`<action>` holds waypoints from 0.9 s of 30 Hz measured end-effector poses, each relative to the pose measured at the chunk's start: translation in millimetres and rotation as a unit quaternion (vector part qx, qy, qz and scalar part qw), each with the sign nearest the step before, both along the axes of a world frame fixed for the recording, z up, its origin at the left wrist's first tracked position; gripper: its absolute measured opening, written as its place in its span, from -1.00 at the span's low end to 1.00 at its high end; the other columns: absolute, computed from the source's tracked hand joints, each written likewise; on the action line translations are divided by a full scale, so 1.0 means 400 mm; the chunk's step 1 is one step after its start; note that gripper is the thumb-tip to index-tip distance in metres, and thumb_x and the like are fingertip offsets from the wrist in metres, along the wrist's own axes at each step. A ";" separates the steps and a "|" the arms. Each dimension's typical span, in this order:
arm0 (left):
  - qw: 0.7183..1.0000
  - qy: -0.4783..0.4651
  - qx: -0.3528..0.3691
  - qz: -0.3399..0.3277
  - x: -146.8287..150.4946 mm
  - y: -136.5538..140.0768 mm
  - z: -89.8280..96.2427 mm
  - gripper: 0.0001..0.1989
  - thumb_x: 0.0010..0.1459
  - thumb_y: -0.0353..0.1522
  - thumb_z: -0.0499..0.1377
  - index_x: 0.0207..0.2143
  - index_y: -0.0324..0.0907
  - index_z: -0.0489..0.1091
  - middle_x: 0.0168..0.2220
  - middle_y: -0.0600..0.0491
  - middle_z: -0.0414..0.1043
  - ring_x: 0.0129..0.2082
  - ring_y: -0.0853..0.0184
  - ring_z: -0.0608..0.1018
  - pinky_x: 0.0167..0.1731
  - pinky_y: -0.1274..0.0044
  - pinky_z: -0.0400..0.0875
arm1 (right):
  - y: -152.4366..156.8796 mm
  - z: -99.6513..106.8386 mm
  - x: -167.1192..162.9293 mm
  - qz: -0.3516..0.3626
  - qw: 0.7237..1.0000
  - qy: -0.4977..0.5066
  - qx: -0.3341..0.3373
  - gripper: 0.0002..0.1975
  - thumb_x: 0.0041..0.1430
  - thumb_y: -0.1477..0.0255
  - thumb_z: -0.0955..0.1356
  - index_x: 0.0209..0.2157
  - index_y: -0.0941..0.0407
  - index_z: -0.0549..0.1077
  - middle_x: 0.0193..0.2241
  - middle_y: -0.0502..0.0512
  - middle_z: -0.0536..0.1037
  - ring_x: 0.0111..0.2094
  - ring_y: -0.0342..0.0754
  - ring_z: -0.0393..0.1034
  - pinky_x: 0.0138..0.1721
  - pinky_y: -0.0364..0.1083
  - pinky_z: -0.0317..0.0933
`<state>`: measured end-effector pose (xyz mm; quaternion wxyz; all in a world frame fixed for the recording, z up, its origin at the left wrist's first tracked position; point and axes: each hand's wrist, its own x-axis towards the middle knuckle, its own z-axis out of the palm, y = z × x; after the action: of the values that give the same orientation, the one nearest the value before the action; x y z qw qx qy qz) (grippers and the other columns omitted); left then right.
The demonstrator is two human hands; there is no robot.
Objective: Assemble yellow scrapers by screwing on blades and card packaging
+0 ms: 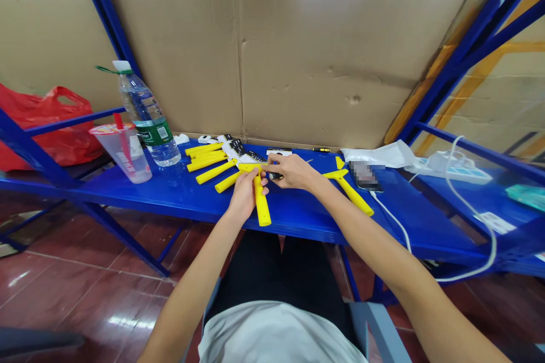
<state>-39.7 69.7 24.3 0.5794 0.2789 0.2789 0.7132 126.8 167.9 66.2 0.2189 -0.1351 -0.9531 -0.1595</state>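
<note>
Left hand (242,195) grips yellow piece (263,209); right hand (293,171), at its two o'clock, pinches dark tool (276,175), which could slip if tilted.

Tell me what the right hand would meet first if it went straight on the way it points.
Probably the yellow T-shaped piece held in the left hand: the right hand points toward it, close by. Depth is unclear, so they may already touch.
</note>
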 end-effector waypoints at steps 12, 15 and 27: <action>0.999 0.035 0.004 0.015 0.012 -0.011 0.011 -0.89 0.32 -0.41 0.32 -0.19 -0.25 0.43 -0.31 0.02 0.47 -0.52 0.45 0.44 -0.67 0.63 0.27 | 0.010 0.001 -0.004 0.034 0.985 0.128 -0.106 -0.73 0.28 0.51 0.39 -0.07 0.11 0.71 -0.17 0.15 0.62 -0.27 -0.02 0.48 -0.22 -0.08 0.28; 0.999 0.038 0.007 0.024 0.013 -0.014 0.014 -0.85 0.30 -0.39 0.34 -0.20 -0.23 0.41 -0.30 0.03 0.47 -0.52 0.46 0.44 -0.66 0.64 0.27 | 0.038 0.009 0.009 -0.027 0.979 0.163 -0.118 -0.70 0.28 0.52 0.40 0.00 0.14 0.68 -0.09 0.19 0.65 -0.16 0.04 0.54 -0.13 -0.07 0.32; 0.999 0.036 0.010 0.016 0.014 -0.018 0.017 -0.84 0.31 -0.38 0.33 -0.23 -0.22 0.39 -0.28 0.02 0.46 -0.50 0.45 0.43 -0.66 0.63 0.30 | 0.123 0.013 0.085 -0.184 0.945 -0.020 -0.269 -0.74 0.19 0.61 0.47 -0.12 0.08 0.74 -0.10 0.09 0.77 -0.09 0.03 0.62 -0.08 -0.15 0.32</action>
<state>-34.0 62.6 31.0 0.5548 0.3062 0.2970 0.7143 160.8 217.1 71.5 0.1224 -0.3584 -0.9234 0.0625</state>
